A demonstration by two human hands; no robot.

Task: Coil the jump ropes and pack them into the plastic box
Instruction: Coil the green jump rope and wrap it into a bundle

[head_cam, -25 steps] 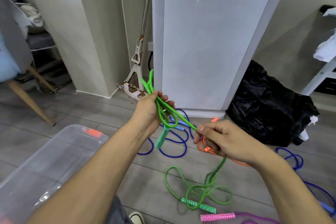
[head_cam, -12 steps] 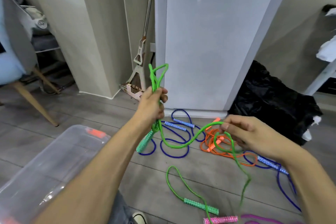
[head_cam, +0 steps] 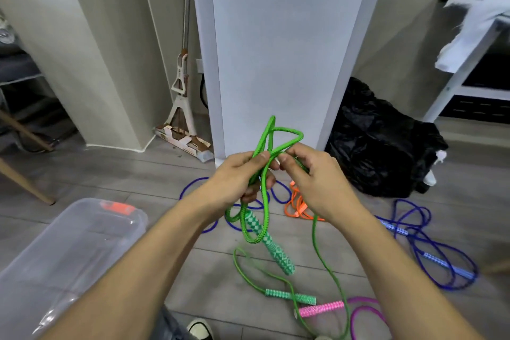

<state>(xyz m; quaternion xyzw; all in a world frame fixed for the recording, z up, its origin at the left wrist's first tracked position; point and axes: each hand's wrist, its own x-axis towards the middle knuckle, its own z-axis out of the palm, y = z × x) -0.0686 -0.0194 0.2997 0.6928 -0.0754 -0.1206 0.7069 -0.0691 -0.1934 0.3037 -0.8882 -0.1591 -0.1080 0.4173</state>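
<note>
Clearly mid-coil: the left hand (head_cam: pixel 237 176) clamps the gathered loops of the green jump rope (head_cam: pixel 265 179) while the right hand (head_cam: pixel 311 176) fingers pinch in another; the plastic box (head_cam: pixel 82 234) waits lower left on the floor

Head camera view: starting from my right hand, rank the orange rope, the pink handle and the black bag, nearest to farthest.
1. Orange rope: on the floor just below the right hand.
2. Black bag: to its right, by the wall.
3. Pink handle: low on the floor, toward the person.

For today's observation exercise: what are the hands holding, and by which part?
Both hands, left hand and right hand, grip the green jump rope by its gathered cord loops, not its handles.
</note>
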